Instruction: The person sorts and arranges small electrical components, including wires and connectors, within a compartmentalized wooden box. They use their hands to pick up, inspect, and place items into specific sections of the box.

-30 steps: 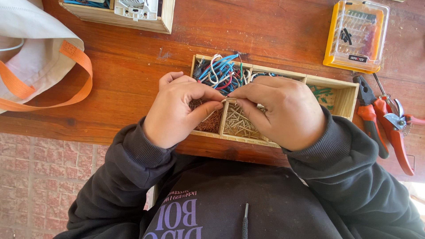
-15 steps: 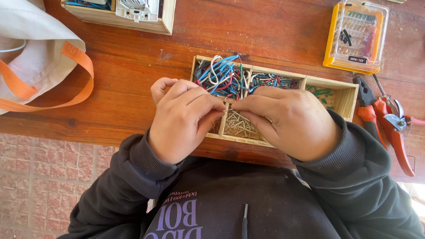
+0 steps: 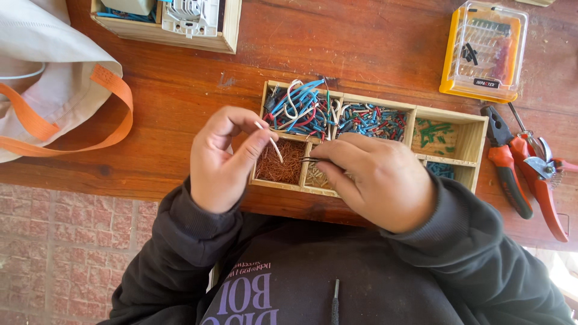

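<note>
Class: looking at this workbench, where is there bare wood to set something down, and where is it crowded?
Bare wood lies between the cream bag with orange straps and the compartmented wooden sorting tray, and behind that tray up to the yellow bit case. Crowded: the right edge, by the red-handled pliers.

The table [image 3: 180,108] is reddish wood with a worn, slightly glossy finish; the compartment tray [image 3: 448,160] is pale, matt raw wood. Copper strands [image 3: 286,162] look metallic, the screwdriver-bit case [image 3: 448,72] glossy plastic, the bag [image 3: 54,84] matt cloth
</note>
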